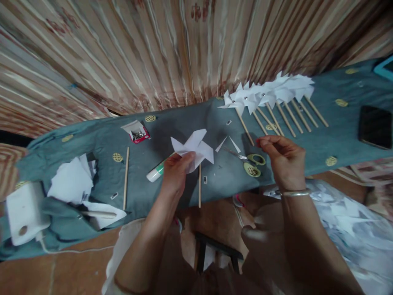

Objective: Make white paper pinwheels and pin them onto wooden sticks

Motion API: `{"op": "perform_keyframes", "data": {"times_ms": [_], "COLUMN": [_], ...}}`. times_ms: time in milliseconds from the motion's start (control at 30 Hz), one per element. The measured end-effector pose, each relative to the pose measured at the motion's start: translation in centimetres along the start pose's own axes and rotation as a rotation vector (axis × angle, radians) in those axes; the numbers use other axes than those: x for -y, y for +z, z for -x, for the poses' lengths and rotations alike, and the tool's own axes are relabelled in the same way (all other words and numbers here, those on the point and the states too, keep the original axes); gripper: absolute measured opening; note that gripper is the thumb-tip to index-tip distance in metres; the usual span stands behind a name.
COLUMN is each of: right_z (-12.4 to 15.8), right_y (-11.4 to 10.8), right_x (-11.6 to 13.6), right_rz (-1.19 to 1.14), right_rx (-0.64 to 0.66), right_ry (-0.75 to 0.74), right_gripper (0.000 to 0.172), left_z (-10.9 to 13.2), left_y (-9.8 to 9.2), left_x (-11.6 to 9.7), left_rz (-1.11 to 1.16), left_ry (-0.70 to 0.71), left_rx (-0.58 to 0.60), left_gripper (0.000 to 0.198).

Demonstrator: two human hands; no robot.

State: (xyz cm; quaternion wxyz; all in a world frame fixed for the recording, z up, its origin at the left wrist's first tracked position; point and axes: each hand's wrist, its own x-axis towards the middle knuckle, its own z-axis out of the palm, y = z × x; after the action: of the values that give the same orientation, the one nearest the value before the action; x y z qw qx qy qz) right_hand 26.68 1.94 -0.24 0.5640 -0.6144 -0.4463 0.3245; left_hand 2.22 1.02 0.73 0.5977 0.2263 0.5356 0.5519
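Observation:
My left hand (177, 170) pinches a white paper pinwheel (196, 145) over the middle of the cloth-covered table. A wooden stick (199, 188) shows below the pinwheel; whether they are joined is hidden. Just beyond my left hand lies a glue stick (156, 173) with a green band. My right hand (284, 157), with a bangle at its wrist, is raised at the right, thumb and forefinger pressed together at a small red thing (258, 142). Close to it lie green-handled scissors (253, 164) and two thin paper slivers (234, 144).
Several pinwheels on sticks (276, 92) lie in a row at the back right. A phone (375, 126) is farther right. Leftward are an open red box of metal pieces (138, 133), a lone stick (126, 178), stacked paper (72, 178) and a white device (26, 213). A stool (217, 243) stands below.

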Motion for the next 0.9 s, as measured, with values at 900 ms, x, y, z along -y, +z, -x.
{"op": "perform_keyframes", "data": {"times_ms": [900], "right_z": [3.7], "right_y": [3.2], "right_x": [-1.4], "right_rz": [0.611], "right_rx": [0.676], "right_ry": [-0.361], "right_gripper": [0.019], "left_z": [1.0], "left_y": [-1.5], "left_x": [-0.2], "left_rz": [0.015], "left_ry": [-0.010], "left_rx": [-0.014], "left_gripper": [0.013]}}
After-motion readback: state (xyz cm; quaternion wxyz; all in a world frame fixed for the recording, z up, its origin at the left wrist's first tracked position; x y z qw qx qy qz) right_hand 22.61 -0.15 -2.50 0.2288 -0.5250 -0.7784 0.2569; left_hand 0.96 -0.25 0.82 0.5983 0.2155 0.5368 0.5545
